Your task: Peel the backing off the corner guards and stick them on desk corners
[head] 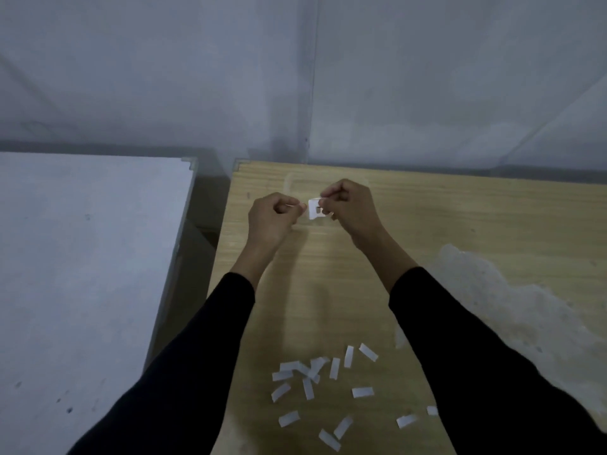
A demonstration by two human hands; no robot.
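Observation:
Above the wooden desk (427, 224), my right hand (351, 208) pinches a small clear corner guard (317, 212) with white backing on it. My left hand (272, 215) is closed just to the left of the guard, thumb and forefinger pinched at a thin white strip (290, 205) near its edge. Both hands hover over the far left part of the desk. A clear guard (237, 164) sits on the desk's far left corner. Another guard (192, 162) sits on the white desk's far right corner.
Several peeled white backing strips (315, 376) lie scattered on the near part of the wooden desk. A crumpled clear plastic bag (512, 310) lies at the right. A white desk (82, 257) stands to the left across a narrow gap. Grey walls stand behind.

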